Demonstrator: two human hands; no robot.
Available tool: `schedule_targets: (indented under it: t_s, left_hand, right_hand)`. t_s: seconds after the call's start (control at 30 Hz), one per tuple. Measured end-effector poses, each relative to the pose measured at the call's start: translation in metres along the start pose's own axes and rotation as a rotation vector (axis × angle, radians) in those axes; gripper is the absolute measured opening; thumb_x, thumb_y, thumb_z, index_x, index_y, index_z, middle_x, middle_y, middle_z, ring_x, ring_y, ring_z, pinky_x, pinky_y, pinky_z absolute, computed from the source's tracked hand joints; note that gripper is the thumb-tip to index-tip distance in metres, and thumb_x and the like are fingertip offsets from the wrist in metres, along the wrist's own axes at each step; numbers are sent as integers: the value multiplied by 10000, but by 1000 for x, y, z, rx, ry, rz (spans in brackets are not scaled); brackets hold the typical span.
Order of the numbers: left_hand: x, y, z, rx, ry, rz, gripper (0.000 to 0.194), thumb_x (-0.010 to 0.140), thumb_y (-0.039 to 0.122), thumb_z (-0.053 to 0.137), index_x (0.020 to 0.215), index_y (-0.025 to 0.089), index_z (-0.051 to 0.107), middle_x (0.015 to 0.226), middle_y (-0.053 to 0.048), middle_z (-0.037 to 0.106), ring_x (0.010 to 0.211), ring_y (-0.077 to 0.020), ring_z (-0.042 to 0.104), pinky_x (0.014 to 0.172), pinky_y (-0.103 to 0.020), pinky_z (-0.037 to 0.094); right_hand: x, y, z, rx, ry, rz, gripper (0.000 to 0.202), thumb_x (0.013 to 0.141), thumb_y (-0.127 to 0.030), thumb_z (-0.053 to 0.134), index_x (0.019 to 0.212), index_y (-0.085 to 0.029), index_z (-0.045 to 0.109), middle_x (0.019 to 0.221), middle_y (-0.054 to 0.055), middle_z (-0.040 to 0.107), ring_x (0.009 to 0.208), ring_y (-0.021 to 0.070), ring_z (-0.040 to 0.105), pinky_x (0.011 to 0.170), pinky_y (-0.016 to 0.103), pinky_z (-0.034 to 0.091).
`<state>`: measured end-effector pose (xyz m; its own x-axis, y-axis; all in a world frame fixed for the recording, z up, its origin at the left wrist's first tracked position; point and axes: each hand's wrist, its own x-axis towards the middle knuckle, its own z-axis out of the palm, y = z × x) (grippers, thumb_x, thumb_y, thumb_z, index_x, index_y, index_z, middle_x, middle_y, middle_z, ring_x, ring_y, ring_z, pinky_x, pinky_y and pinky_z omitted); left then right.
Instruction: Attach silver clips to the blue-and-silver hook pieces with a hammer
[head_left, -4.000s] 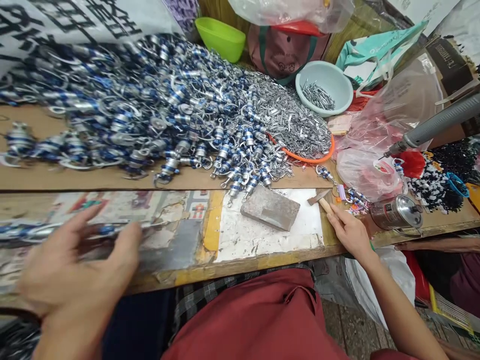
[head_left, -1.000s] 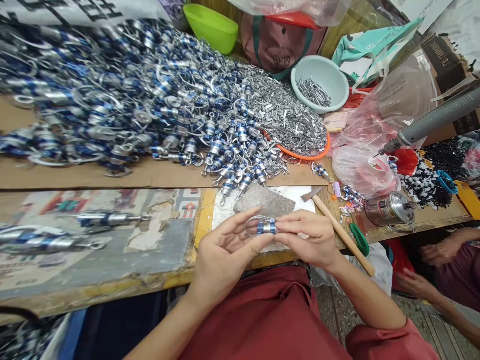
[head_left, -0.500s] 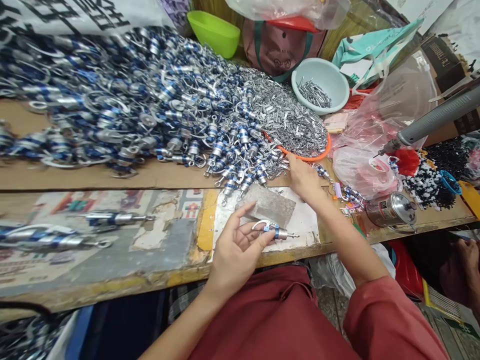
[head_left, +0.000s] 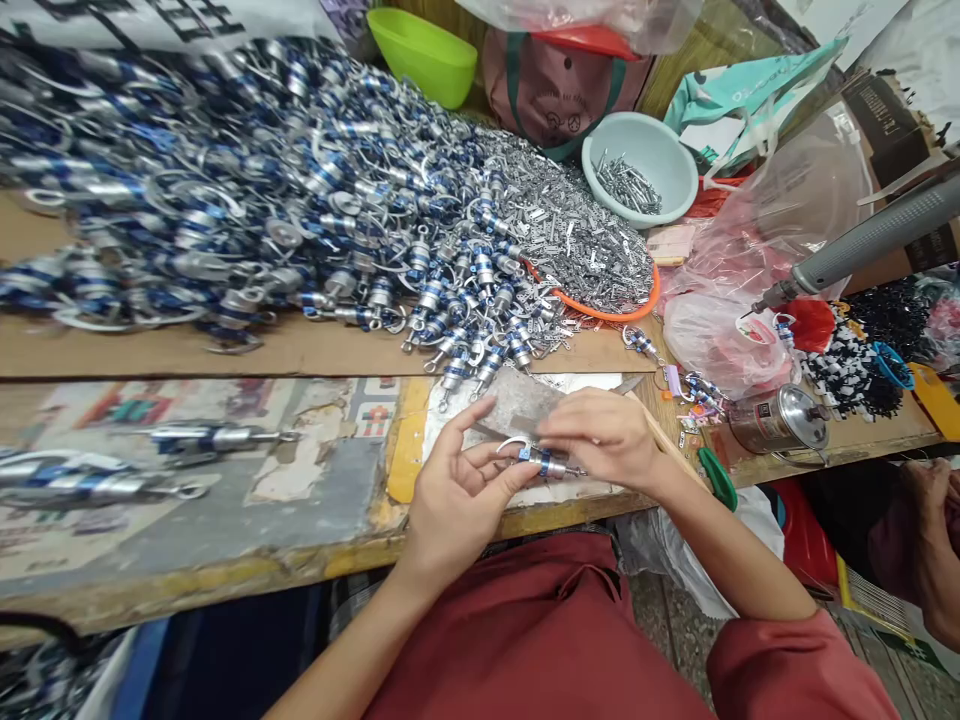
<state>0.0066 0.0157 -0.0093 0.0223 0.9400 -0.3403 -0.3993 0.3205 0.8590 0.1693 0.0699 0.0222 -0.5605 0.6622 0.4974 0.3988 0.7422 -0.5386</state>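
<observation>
My left hand (head_left: 461, 495) pinches a small blue-and-silver metal assembly (head_left: 551, 463) with a curved white strap, held just over the front of the bench. Close against its right end is my right hand (head_left: 611, 440), fingers pressed together; what they hold, if anything, is too small to name. Behind both hands lies a grey block (head_left: 517, 398) on a white sheet (head_left: 437, 415). Beyond the block are a heap of similar blue-and-silver assemblies (head_left: 360, 210) and a pile of small metal clips (head_left: 592, 250) with an orange rim around its front.
A pale bowl (head_left: 679, 165) of metal pins and a green bowl (head_left: 424, 60) stand at the back. To the right are a grey power screwdriver (head_left: 862, 240), a metal canister (head_left: 772, 420) and green-handled scissors (head_left: 718, 480). Another person's hand (head_left: 934, 490) shows at the right edge.
My right hand has come back from the clip pile to the assembly in my left hand. The green handle and a wooden stick beside my right forearm now show more fully.
</observation>
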Motion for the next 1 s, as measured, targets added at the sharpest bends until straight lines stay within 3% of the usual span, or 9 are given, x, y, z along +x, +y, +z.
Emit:
schedule_targets:
  t_s: [0.2,0.37,0.43,0.5,0.57,0.67,0.73,0.87,1.0]
  left_hand:
    - [1,-2,-1,0,-11,11,852,582,270,799,1301,146,358,702,-2,661,680,-160,671,680,-303,589]
    - [0,-2,1,-31,4,19,828,589,258,794,1292,146,371,694,-2,667,674,-152,660,694,-335,597]
    - [0,-1,2,-35,18,15,829,579,254,798,1286,142,380,684,5,665,671,-146,656,687,-321,599]
    - [-1,-1,2,-29,39,10,822,566,245,802,1274,138,397,672,14,657,673,-136,654,672,-282,597]
    - [-1,-1,3,-23,56,7,809,559,237,803,1261,135,414,660,23,649,670,-125,651,656,-246,592]
    - [-1,-1,2,-15,61,10,812,555,246,806,1261,135,419,657,23,650,665,-121,651,646,-228,589]
    - [-1,-1,2,-3,66,10,821,551,260,809,1263,134,421,661,14,658,672,-127,654,646,-228,589]
    - [-1,1,2,21,73,7,837,534,274,820,1261,130,429,651,13,655,680,-140,662,645,-233,588]
    - [0,1,2,31,78,11,860,530,280,827,1273,131,420,663,4,663,686,-151,669,664,-261,591]
  right_hand:
    - [-8,5,2,-188,-58,-247,250,885,-131,418,857,-161,664,782,51,719,784,137,652,703,271,510]
    - [-17,-5,-7,-376,-206,-285,257,910,-123,391,980,-143,638,944,67,715,893,165,624,762,305,498]
    - [-28,-8,-14,-439,-179,-246,248,904,-117,412,1023,-159,625,1002,73,699,944,166,612,806,309,494]
    - [-45,-5,-23,-534,-47,-82,246,903,-137,434,1066,-188,612,1021,81,679,970,169,603,832,314,491]
    - [-66,5,-36,-692,45,224,248,898,-227,480,1118,-194,592,1018,105,659,969,203,604,830,349,494]
    - [-94,21,-51,-824,-121,664,348,866,-389,521,1131,-171,585,942,115,650,881,256,626,725,378,513]
    - [-103,24,-55,-752,-211,772,316,874,-403,495,1073,-180,599,891,85,647,824,237,633,675,348,514]
    - [-93,-1,-51,-582,-45,618,236,888,-316,491,1076,-191,559,951,70,653,840,190,632,724,300,514]
    - [-68,-41,-47,-457,-138,288,451,899,-126,430,1330,-258,403,1065,55,657,948,150,627,775,247,498]
